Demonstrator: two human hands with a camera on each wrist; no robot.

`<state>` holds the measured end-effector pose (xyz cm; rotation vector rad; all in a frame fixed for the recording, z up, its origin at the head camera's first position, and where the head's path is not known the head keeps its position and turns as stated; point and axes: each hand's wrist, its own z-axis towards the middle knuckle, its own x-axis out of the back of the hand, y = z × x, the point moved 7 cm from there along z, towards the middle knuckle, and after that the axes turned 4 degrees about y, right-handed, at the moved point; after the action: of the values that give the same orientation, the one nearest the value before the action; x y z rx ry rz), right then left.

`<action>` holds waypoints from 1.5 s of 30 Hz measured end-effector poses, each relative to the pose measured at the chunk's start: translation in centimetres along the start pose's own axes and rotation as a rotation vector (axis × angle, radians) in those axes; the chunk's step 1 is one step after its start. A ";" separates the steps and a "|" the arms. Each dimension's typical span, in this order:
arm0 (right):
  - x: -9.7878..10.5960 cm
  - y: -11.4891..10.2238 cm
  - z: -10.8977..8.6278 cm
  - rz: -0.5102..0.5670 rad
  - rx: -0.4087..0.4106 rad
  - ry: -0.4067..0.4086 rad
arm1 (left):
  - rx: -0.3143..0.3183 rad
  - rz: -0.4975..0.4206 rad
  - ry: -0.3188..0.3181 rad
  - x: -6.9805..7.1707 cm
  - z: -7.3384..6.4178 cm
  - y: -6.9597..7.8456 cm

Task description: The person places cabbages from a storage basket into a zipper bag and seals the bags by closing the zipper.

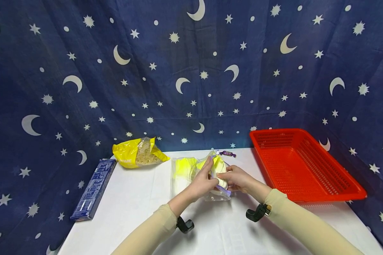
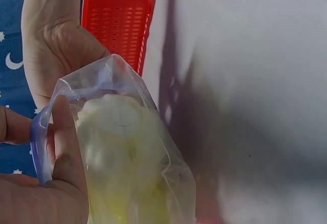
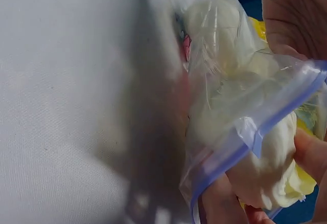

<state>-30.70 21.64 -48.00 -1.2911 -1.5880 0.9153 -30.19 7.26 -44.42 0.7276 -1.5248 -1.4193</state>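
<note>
A clear zip bag [image 1: 218, 196] with a purple-blue zip edge is between my two hands, its mouth spread apart. My left hand [image 1: 201, 184] grips the bag at its mouth; in the left wrist view, one finger [image 2: 65, 137] lies along the clear plastic near the zip edge [image 2: 37, 152]. A soft, wrinkled, white-and-yellow item [image 3: 271, 170] is at the mouth, pinched between the thumb and fingers of my right hand [image 1: 240, 179]. More pale, rounded contents [image 2: 115, 127] show through the plastic. To the left lies more clear plastic with a similar white-and-yellow item [image 1: 182, 173]. The exact kind cannot be told.
A red plastic basket [image 1: 298, 196] stands at the right of the white table [image 1: 137, 212]. A yellow pasta bag [image 1: 126, 154] lies at the back left, near a long blue box [image 1: 94, 189]. A small purple-wrapped candy [image 1: 228, 153] lies behind my hands.
</note>
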 end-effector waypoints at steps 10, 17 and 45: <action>2.7 -1.0 -0.4 -0.156 0.112 0.126 | 0.012 -0.037 0.034 1.0 0.2 0.3; 3.5 1.1 -0.2 0.024 0.139 0.227 | 0.014 -0.015 0.060 2.2 0.2 1.1; 1.0 -9.7 -3.1 -0.197 0.496 0.248 | 0.021 -0.112 0.185 10.1 -1.5 5.7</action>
<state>-31.18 20.78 -37.81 -0.8455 -1.1732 0.9116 -32.20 -1.32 -36.80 0.9431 -1.3755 -1.3780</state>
